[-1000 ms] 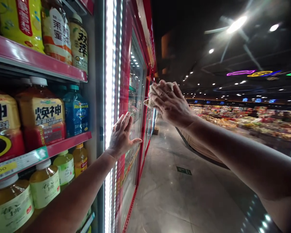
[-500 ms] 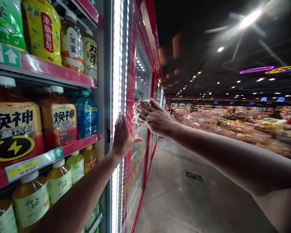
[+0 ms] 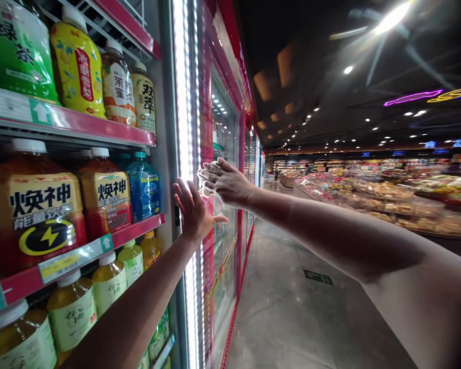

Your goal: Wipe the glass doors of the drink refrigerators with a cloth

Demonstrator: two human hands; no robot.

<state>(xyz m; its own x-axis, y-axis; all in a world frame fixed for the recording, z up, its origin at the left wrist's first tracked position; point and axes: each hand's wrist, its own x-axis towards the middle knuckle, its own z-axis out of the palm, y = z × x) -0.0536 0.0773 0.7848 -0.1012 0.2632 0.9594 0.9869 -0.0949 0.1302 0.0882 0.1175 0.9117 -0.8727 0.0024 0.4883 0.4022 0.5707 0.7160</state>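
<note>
My right hand (image 3: 228,182) reaches forward with its fingers laid over a pale, crumpled cloth (image 3: 205,188), which lies between the palm and the glass door (image 3: 223,225) of the red-framed drinks cooler. Only the cloth's edges show around the fingers. Just left of it and lower, my left hand (image 3: 194,215) is raised with fingers spread and thumb sticking out to the right. It is beside the bright light strip (image 3: 190,302) at the cooler's edge. Whether its fingertips touch the surface there, I cannot tell.
Cooler shelves at left hold green tea bottles (image 3: 21,56), a yellow bottle (image 3: 79,66), large energy drink bottles (image 3: 42,200) and blue bottles (image 3: 144,187). A grey floor (image 3: 276,307) with a dark floor sign (image 3: 318,277) runs alongside. Food displays (image 3: 388,200) stand at right.
My right hand and the cloth have moved a little left, closer to my left hand. The left hand's fingers have spread apart. The view has shifted, so the shelves sit lower and farther right.
</note>
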